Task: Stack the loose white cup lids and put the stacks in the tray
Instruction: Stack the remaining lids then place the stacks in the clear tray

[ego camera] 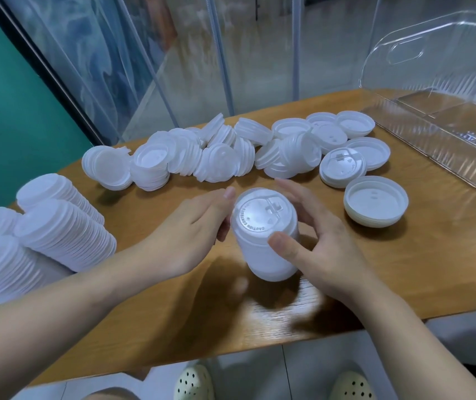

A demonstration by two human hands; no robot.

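A tall stack of white cup lids [262,226] stands upright on the wooden table [404,269], its top lid facing me. My left hand [199,226] holds its left side with curled fingers. My right hand [314,246] grips its right side, thumb across the front. Behind them lies a jumble of loose white lids [219,151], some leaning, some upside down. A short stack of upturned lids [375,202] sits to the right. The clear plastic tray [444,125] stands at the far right, nothing visible inside it.
Several long finished lid stacks [57,226] lie on their sides at the table's left edge. The tray's clear hinged cover [421,53] stands open behind it. A glass wall and a teal wall rise beyond the table. My shoes show below the near edge.
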